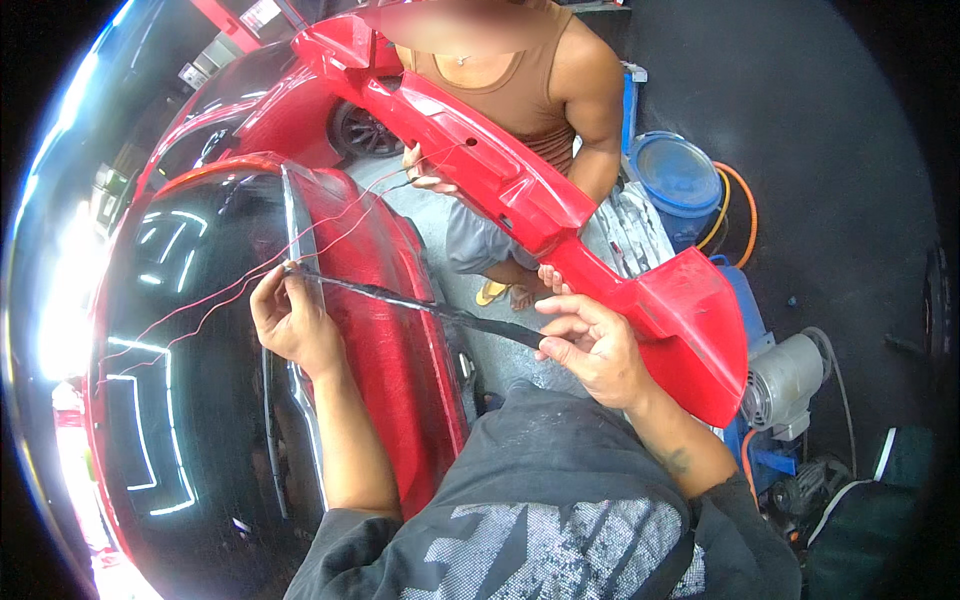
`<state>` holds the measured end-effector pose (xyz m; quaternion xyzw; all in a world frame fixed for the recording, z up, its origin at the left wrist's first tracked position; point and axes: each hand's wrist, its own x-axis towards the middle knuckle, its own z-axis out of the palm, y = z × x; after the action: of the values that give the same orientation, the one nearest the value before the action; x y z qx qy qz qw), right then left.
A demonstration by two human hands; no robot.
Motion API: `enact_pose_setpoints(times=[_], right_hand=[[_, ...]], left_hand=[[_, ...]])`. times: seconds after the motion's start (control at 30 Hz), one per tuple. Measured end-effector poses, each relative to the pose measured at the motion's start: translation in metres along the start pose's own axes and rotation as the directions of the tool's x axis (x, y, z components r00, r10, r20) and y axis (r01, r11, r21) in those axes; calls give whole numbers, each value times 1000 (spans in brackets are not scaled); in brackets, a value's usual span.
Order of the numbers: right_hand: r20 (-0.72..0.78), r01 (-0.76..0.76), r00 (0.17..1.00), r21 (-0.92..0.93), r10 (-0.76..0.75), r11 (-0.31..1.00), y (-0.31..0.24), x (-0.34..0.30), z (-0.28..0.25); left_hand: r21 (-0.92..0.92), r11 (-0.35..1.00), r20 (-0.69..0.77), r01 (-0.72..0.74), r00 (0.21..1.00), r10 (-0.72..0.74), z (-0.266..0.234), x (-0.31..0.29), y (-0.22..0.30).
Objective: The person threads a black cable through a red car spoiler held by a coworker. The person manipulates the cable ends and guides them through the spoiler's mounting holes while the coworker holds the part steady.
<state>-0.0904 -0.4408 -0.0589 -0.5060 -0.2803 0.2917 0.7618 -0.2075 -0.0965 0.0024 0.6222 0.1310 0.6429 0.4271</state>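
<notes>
A long, thin black strip stretches between my two hands, twisted and slightly shiny along its length. My left hand pinches its narrow left end above the car's dark rear window. In front of my body, my right hand grips the wider end between thumb and fingers. Thin red wires run past my left hand, from over the window toward a co-worker's hand. That person holds a red bumper-like body panel slantwise across the view. Its lower right end lies just beyond my right hand.
The red car stands close on my left, with another red car behind it. At the right are a blue lidded drum, an orange hose and a grey motor-like machine. The co-worker stands opposite me.
</notes>
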Motion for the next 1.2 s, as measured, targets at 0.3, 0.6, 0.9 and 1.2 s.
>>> enact_pose_setpoints(times=[0.3,0.6,0.9,1.2], right_hand=[[82,413,728,-844,-680,341,-26,4,-19],[244,442,464,-897,-852,-16,-55,12,-36],[256,439,429,-897,-866,-48,-62,16,-31],[281,472,442,-880,-852,-46,-56,15,-19]], left_hand=[[235,967,190,-103,980,59,-14,9,-3],[163,981,117,-108,989,89,-23,-45,-22],[282,958,213,53,970,-117,-19,-57,-28],[193,872,648,449,609,-457,36,-54,31]])
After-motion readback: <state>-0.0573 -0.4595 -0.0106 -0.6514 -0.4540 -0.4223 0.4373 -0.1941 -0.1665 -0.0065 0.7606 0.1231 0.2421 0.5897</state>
